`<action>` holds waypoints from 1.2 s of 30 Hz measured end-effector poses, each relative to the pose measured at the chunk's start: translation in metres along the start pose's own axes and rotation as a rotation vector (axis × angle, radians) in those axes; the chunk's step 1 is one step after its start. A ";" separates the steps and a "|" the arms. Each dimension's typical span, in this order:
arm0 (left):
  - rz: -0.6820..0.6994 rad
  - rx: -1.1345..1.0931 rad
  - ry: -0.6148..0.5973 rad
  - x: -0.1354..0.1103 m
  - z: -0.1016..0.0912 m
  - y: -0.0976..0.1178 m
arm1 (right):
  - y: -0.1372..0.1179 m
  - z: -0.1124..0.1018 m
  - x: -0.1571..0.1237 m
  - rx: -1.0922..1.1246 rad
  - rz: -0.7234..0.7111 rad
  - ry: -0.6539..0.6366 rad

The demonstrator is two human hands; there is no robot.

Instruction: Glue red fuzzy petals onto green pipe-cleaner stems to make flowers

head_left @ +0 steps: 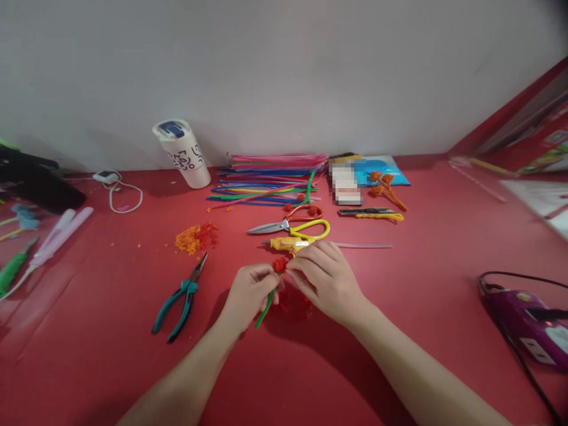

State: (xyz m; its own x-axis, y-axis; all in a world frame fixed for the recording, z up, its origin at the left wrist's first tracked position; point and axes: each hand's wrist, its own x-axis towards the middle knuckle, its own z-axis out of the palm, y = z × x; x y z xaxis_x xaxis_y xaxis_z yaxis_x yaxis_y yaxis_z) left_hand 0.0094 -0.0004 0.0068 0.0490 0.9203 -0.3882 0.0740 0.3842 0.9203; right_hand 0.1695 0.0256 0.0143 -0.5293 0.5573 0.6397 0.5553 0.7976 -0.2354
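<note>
My left hand (249,294) is closed around a green pipe-cleaner stem (265,312) that sticks out below the fingers toward me. At the stem's top sits a small fuzzy red bud (279,264). My right hand (327,279) pinches that red bud from the right, fingers bent. More red fuzzy material (296,304) lies under my right palm, partly hidden. Both hands hover over the red table (399,284) near its middle.
Teal pliers (181,297) lie left of my hands, yellow scissors (293,226) and a yellow tool (288,243) just beyond them. Orange and red trimmings (195,238), coloured pipe cleaners (270,177), a white cup (183,154), an orange pipe-cleaner flower (385,184), a purple device (528,316) at right.
</note>
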 end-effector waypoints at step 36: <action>0.136 0.131 -0.028 -0.001 -0.004 -0.001 | -0.003 0.000 -0.002 0.006 -0.040 0.059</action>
State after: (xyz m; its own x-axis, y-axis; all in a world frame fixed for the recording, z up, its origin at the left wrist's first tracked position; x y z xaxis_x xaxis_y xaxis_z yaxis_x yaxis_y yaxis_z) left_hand 0.0049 -0.0017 0.0066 0.0950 0.9600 -0.2633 0.1940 0.2415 0.9508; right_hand 0.1689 0.0226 0.0142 -0.5121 0.5105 0.6908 0.5304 0.8205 -0.2132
